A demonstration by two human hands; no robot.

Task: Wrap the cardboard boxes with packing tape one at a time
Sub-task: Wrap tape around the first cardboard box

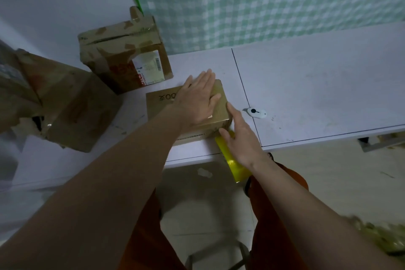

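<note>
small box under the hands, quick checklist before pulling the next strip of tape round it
1. Small box held steady: ok, left hand lies flat on its top.
2. Tape in hand: cannot tell, right hand covers the yellow tape; its grip is hidden.
3. Box fully on the table: ok, though near the front edge.
4. Cutter nearby: ok, on the table right of the box.
5. Other boxes apart: ok.

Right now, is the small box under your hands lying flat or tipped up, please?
Lying flat: the small box rests on the table, the left hand pressing flat on top.
</note>
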